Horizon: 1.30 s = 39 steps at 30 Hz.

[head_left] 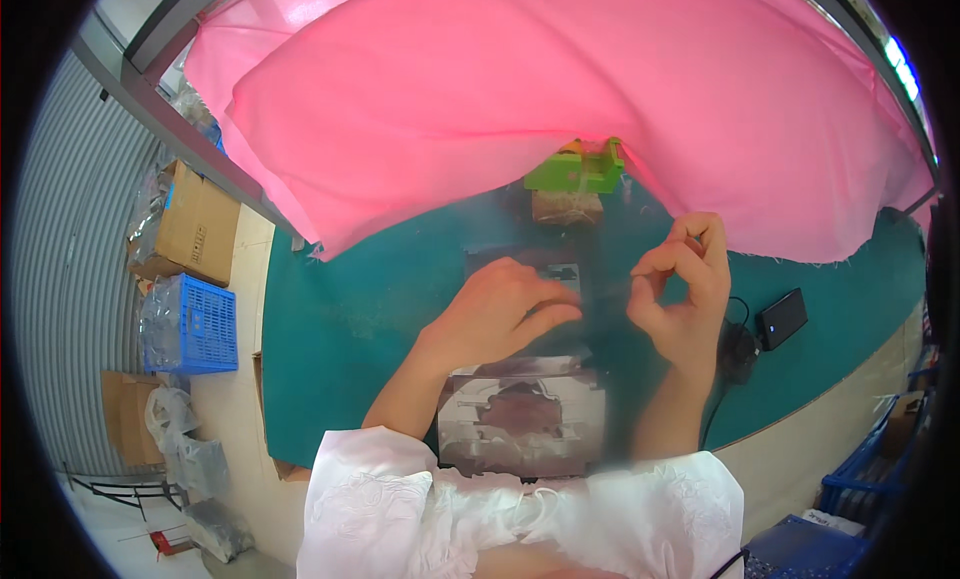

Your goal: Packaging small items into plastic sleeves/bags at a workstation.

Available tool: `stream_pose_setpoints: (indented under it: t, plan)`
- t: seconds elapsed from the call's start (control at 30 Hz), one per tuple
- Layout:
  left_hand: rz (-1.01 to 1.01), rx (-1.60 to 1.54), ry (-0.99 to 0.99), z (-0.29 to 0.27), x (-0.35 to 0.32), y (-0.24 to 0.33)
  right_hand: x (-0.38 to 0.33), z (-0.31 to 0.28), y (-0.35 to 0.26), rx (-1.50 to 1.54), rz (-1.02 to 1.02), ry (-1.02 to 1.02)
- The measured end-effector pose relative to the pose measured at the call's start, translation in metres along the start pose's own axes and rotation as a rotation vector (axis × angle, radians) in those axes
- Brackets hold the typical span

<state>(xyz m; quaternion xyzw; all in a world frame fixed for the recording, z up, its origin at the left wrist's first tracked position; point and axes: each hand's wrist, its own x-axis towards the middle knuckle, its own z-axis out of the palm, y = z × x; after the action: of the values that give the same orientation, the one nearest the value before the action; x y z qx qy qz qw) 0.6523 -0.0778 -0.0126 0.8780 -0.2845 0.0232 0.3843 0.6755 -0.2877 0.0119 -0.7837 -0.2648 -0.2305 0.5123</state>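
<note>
My left hand (pixel 505 304) is over the middle of the green table, its thumb and forefinger stretched to the right with a gap between them. The other fingers are curled and partly hidden. My right hand (pixel 688 294) is raised to the right of it, thumb and forefinger pinched together. Whatever is in that pinch, if anything, is too small to make out. Close to my body lies a glossy, reflective rectangular panel (pixel 525 424). Just beyond my left fingers, a small pale rectangular piece (pixel 566 273) shows on a dark surface.
A bright green fixture (pixel 575 171) stands at the table's far side, partly under a pink cloth (pixel 450 89) hung from a metal frame (pixel 160 89). A black box-shaped device (pixel 782 319) with a cable lies right. A blue crate (pixel 205 324) and cardboard box (pixel 195 224) stand left.
</note>
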Motion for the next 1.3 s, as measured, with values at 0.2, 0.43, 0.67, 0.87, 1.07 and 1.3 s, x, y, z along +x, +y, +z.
stream_pose_setpoints:
  t: [0.2,0.43,0.67,0.87,1.07,1.3]
  plan:
    - [0.027,-0.045,-0.031,-0.002,0.004,0.006,0.000,-0.003,-0.001,0.005,0.008,0.008]
    - [0.069,0.000,-0.056,0.001,-0.001,-0.008,0.002,-0.003,0.001,-0.018,-0.004,0.032]
    - [-0.066,-0.100,-0.078,-0.006,0.001,0.004,0.001,-0.009,0.001,-0.027,0.031,0.048]
    - [0.033,0.011,-0.109,-0.006,-0.001,-0.004,0.003,-0.006,0.002,-0.004,0.007,0.025]
    - [0.007,-0.014,-0.152,-0.004,-0.003,-0.012,0.002,-0.010,0.007,-0.030,0.013,0.018]
    - [-0.045,-0.094,-0.128,-0.007,-0.001,-0.002,0.002,-0.013,0.009,-0.032,-0.001,0.050]
